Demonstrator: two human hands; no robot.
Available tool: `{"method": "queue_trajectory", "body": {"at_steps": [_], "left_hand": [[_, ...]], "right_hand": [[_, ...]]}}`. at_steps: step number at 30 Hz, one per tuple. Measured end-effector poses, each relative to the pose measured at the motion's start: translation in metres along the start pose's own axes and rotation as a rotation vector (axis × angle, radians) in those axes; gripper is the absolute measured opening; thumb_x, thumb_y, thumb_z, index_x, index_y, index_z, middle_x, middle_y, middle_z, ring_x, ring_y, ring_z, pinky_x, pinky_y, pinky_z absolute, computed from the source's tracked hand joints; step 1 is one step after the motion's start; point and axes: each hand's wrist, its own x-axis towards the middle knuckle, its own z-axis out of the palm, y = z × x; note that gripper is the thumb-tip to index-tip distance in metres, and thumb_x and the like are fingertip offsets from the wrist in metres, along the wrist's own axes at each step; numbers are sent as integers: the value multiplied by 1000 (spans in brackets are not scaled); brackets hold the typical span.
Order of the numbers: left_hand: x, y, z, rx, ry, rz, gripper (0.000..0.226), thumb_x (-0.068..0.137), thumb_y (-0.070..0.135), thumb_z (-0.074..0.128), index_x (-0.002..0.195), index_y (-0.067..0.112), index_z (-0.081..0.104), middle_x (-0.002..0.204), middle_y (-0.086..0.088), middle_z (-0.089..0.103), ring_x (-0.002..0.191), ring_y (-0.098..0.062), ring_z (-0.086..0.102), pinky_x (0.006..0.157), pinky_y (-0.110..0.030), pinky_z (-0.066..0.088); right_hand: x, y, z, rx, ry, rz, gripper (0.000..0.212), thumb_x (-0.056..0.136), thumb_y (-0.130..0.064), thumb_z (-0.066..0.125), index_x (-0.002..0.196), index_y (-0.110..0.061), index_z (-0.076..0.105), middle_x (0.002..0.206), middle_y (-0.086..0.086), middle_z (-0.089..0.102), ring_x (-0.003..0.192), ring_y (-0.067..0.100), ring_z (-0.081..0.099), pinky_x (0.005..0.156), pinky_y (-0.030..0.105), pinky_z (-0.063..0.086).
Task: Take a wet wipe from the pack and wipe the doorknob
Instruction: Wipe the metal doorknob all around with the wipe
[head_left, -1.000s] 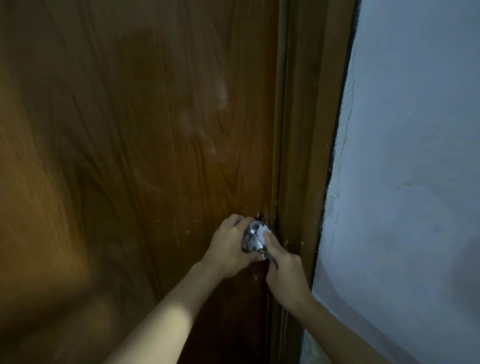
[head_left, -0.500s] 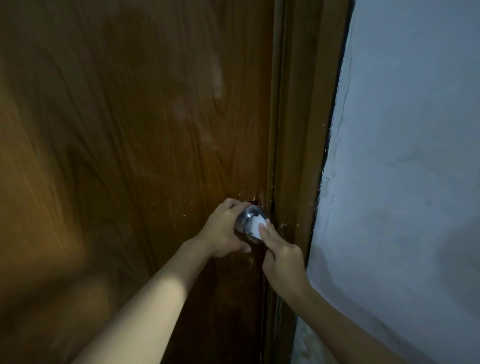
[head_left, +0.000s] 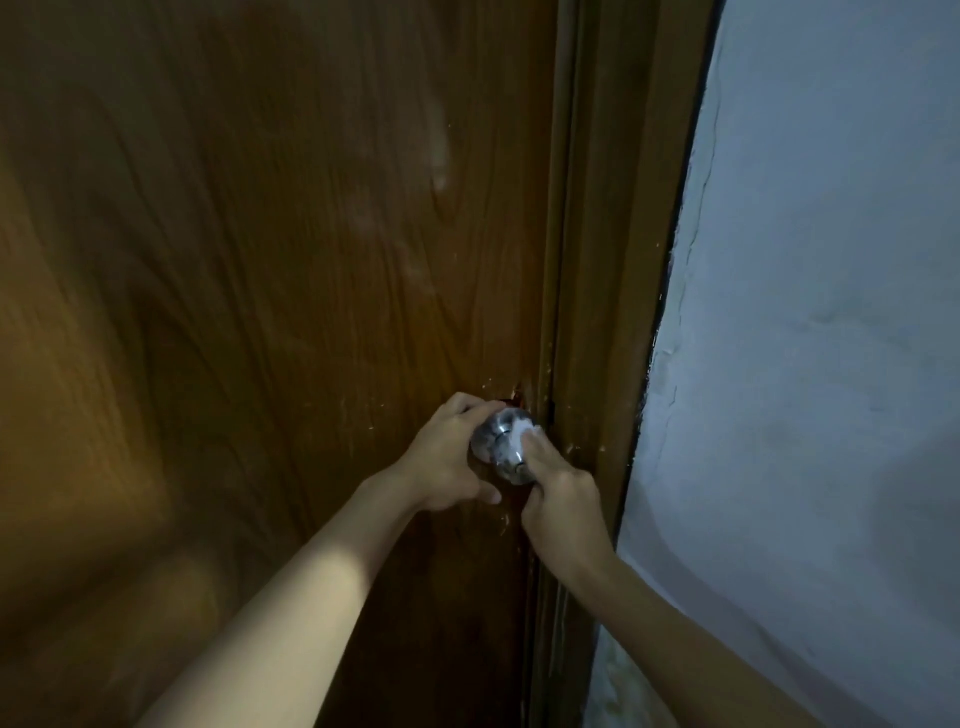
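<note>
A round shiny metal doorknob (head_left: 497, 441) sits near the right edge of a brown wooden door (head_left: 270, 291). My left hand (head_left: 445, 462) wraps around the knob's left side, with the fingers curled behind it and the thumb below. My right hand (head_left: 558, 499) presses a small white wet wipe (head_left: 522, 435) against the knob's right face with its fingertips. Most of the wipe is hidden under my fingers. The wipe pack is out of view.
The wooden door frame (head_left: 608, 270) runs vertically just right of the knob. A pale blue-grey plastered wall (head_left: 810, 338) with cracks along its edge fills the right side. The scene is dim.
My right hand has slid the wipe from the knob's top down onto its right face. The left hand keeps its grip on the knob. The camera has shifted slightly.
</note>
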Motion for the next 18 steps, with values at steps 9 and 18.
{"method": "queue_trajectory", "body": {"at_steps": [9, 18], "left_hand": [[0, 0, 0, -31, -3, -5, 95, 59, 16, 83, 138, 20, 31, 131, 3, 35, 122, -14, 34, 98, -22, 31], [-2, 1, -1, -59, -1, -3, 94, 60, 14, 83, 138, 21, 31, 132, 3, 34, 121, -13, 34, 97, -20, 30]], "right_hand": [[-17, 2, 5, 85, 196, 55, 43, 81, 8, 58, 122, -1, 51, 118, 18, 63, 95, 27, 67, 83, 35, 55], [-3, 8, -12, 119, 254, 129, 34, 84, 5, 54, 116, -3, 58, 99, 11, 71, 71, 6, 63, 57, -3, 40]]}}
